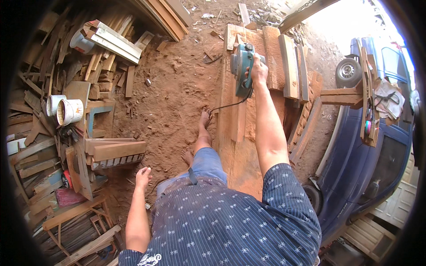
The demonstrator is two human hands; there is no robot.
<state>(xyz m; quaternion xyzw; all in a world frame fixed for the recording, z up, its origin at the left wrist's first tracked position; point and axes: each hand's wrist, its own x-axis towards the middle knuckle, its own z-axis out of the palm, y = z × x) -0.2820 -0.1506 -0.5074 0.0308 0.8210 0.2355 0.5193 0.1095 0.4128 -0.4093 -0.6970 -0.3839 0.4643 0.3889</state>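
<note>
At the left of the frame, 2 white buckets (70,113) stand side by side among heaped scrap timber (39,169), with a pinkish-red bundle (69,197) lower down. Littered reddish-brown dirt ground (171,75) stretches through the upper middle. At the right sits a dark blue vehicle (344,164), a pale sheet (387,99) lies beside narrow boards (365,88), and a grey-rimmed wheel (349,72) shows at the upper right

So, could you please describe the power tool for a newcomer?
Left of the blue vehicle lies a long wooden work surface. Near its far end, the right hand grips the power tool. Its teal colour sets it apart from the brown timber.
</note>
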